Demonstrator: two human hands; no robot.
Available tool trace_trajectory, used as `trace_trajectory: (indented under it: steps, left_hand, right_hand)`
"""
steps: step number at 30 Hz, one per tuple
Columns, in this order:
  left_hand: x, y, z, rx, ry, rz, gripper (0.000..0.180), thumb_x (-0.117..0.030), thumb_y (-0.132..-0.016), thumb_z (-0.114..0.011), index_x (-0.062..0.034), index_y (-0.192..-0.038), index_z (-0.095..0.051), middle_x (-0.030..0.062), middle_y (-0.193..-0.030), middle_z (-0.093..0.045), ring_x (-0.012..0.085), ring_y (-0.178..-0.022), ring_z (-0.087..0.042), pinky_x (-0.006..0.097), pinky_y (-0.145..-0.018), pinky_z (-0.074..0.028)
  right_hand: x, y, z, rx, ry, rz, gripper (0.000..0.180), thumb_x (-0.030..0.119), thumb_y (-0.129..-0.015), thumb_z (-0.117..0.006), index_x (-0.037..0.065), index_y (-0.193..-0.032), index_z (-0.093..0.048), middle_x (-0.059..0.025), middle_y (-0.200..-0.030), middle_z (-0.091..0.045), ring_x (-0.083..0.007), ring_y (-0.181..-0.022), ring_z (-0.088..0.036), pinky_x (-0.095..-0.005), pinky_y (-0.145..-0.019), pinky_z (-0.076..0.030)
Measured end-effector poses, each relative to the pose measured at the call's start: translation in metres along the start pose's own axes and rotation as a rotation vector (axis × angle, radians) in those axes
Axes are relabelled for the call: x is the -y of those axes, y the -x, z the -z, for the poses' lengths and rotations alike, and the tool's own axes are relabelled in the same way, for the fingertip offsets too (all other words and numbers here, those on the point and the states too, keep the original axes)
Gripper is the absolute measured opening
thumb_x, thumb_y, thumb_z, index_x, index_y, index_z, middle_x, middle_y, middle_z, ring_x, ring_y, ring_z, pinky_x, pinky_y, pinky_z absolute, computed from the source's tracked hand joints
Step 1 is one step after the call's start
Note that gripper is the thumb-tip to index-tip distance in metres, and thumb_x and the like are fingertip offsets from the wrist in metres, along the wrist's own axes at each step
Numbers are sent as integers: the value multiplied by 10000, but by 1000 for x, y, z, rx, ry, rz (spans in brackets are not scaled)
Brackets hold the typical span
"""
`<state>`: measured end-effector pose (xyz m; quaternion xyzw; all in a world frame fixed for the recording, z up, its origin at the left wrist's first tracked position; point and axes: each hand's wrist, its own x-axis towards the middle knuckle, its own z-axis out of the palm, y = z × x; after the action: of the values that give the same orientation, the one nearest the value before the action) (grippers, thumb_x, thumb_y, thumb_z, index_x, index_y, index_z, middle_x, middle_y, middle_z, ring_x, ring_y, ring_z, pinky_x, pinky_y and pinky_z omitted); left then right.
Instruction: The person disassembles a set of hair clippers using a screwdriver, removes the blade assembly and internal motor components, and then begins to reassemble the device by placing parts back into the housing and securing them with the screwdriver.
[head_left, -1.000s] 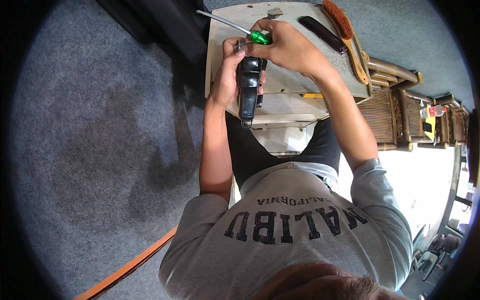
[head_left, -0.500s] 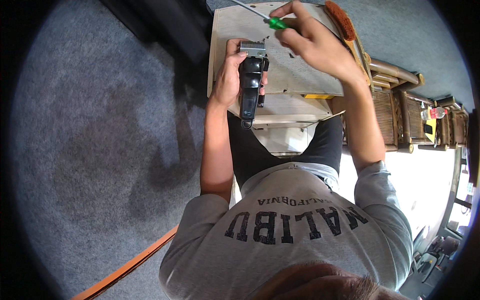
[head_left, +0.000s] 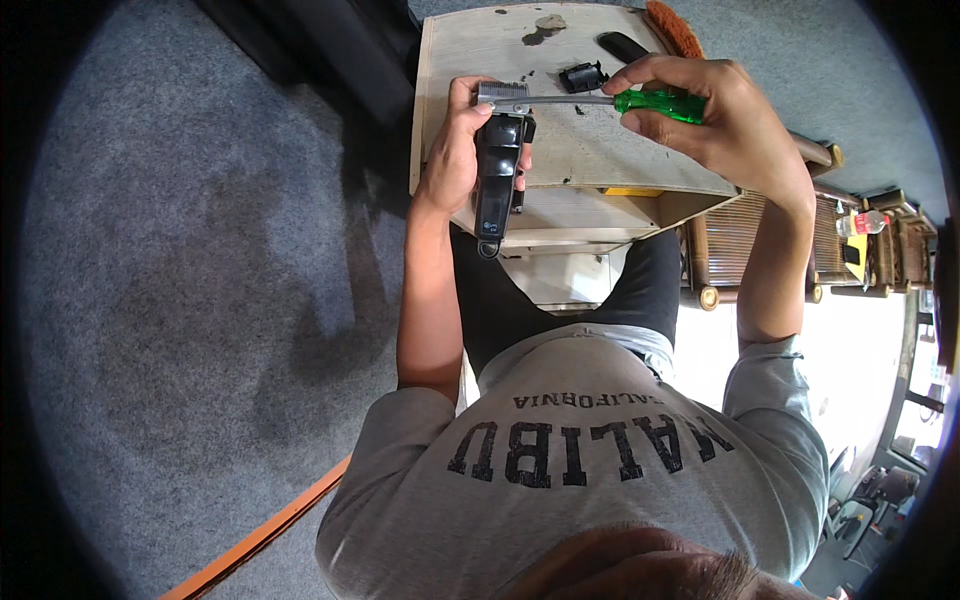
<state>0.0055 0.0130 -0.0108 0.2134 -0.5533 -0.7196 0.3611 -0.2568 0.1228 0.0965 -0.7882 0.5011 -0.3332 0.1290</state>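
Your left hand [head_left: 455,150] is wrapped around the black hair clipper [head_left: 497,175], holding it upright over the near edge of the small pale table [head_left: 470,45], and your right hand [head_left: 715,110] is closed on the green-handled screwdriver [head_left: 655,103], its shaft lying level with the tip at the metal blade [head_left: 503,96] on the clipper's head. You look to be working a blade screw — whether loosening or tightening I cannot tell. The next move calls for keeping the tip seated square and the clipper braced, so the driver doesn't skid off. Counted: one clipper, one screwdriver, one small black part [head_left: 582,76] loose on the tabletop, one dark comb-like piece [head_left: 622,45] beyond it, and one orange brush [head_left: 670,25] at the far corner.
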Motion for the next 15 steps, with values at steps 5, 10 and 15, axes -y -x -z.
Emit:
trace_trajectory:
  steps: [5, 10, 15]
  left_hand:
    - [-1, 0, -1, -1, 7, 0, 272, -278, -1056, -363, -139, -1290, -365, 170, -936, -610, 239, -692, -675, 399, -554, -594]
    - [2, -1, 0, 12, -1, -20, 276, -282, -1055, -367, -139, -1291, -363, 167, -921, -613, 231, -680, -673, 393, -554, -595]
    - [1, 0, -1, -12, -23, -6, 277, -287, -1055, -363, -141, -1290, -363, 162, -880, -621, 228, -661, -669, 389, -555, -593]
  right_hand:
    - [1, -3, -1, 46, 31, -49, 273, 171, -915, -802, 67, -1166, -776, -100, -1036, -801, -200, -916, -771, -316, -818, -602]
    - [-3, -4, -2, 26, 34, -22, 264, 189, -908, -810, 84, -1149, -790, -113, -1021, -799, -220, -881, -757, -351, -823, -579]
    - [-5, -11, 4, -15, 199, 161, 258, 214, -900, -815, 108, -1135, -807, -114, -1017, -793, -236, -811, -719, -374, -814, -552]
